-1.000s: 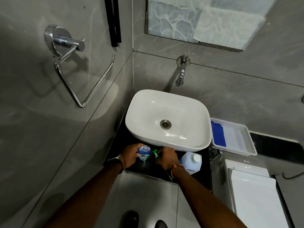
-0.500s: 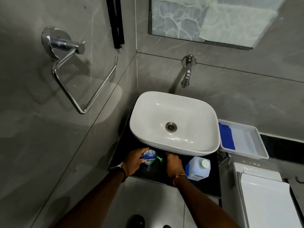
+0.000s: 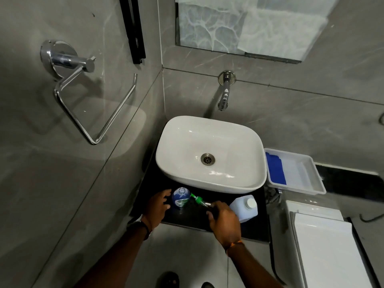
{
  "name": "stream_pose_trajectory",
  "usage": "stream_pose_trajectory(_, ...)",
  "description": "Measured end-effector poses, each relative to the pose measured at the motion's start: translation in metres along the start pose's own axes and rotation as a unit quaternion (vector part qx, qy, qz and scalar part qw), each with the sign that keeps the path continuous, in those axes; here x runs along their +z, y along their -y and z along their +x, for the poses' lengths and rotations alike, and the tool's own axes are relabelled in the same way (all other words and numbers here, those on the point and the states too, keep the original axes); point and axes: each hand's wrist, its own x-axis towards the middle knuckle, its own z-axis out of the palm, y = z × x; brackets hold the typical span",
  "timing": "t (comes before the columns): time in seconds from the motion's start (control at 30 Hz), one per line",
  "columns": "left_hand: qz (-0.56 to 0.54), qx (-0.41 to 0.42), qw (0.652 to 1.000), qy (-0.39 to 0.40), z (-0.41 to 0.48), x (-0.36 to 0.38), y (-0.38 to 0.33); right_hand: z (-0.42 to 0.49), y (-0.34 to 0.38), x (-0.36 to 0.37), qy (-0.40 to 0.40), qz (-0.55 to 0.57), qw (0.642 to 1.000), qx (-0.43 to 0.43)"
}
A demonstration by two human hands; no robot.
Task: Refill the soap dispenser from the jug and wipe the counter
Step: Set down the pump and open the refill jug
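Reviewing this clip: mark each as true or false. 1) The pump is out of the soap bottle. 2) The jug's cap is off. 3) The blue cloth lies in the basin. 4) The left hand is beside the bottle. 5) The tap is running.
1) True: the right hand holds the green pump pulled out of the soap bottle.
2) False: the white jug has its cap on.
3) False: the blue cloth lies in the white tray right of the basin.
4) True: the left hand is at the bottle's left side.
5) False: no water shows at the tap.
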Motion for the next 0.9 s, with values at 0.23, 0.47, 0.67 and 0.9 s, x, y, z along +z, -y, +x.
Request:
stream_pose_trajectory(0.23,0.03,-0.042,0.996,-0.073,-0.056,0.033,0.043,-0.061,-0.037,-0.006,0.029,0.019,0.998,0.049)
stream_pose_trajectory(0.47,0.139,0.119,0.981,0.059,-0.067,0.097,0.011,-0.06,-0.112,-0.057,-0.056,0.111,0.973,0.193)
stream_pose_trajectory(0.67,0.016,0.228,0.972,0.045,-0.016,0.129,-0.1,0.006,-0.113,-0.104,0.087,0.255,0.963,0.026)
stream_pose_trajectory(0.9,0.075,0.31,0.941,0.114,0.01,0.134,-0.143,0.019,-0.102,-0.108,0.112,0.245,0.962,-0.045)
